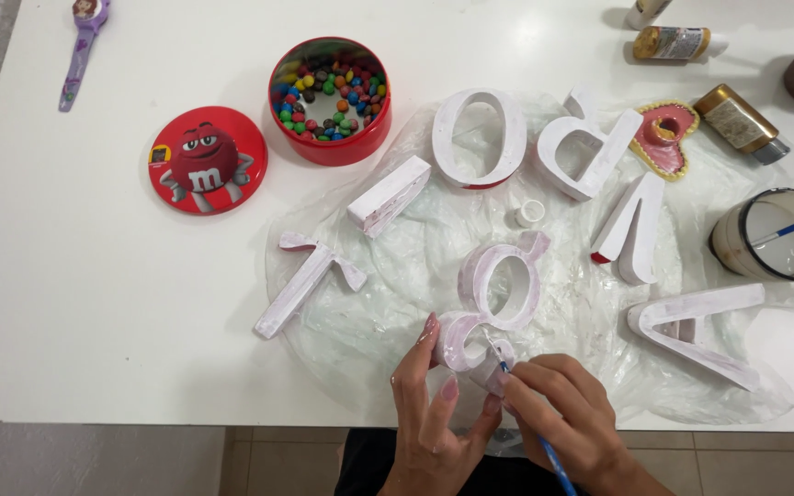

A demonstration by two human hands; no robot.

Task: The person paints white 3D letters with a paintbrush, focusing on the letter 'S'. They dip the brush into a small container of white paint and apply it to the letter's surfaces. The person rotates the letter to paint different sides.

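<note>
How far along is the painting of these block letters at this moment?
Mostly coated: the O, R, I and T on the plastic sheet look white, some with pink streaks. In hand: the left hand steadies a curved letter while the right hand works a blue-handled brush on its lower end. Left: red patches on the N.

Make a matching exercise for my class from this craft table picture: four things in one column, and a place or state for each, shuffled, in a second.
Things
1. Red tin
2. Blue-handled paintbrush
3. Round red lid
4. Mug

Places or states
A. Lies flat, left of the tin
B. Held in the right hand
C. Open, with coloured candies inside
D. At the right edge, a brush standing in it

Pairs: 1-C, 2-B, 3-A, 4-D
</note>
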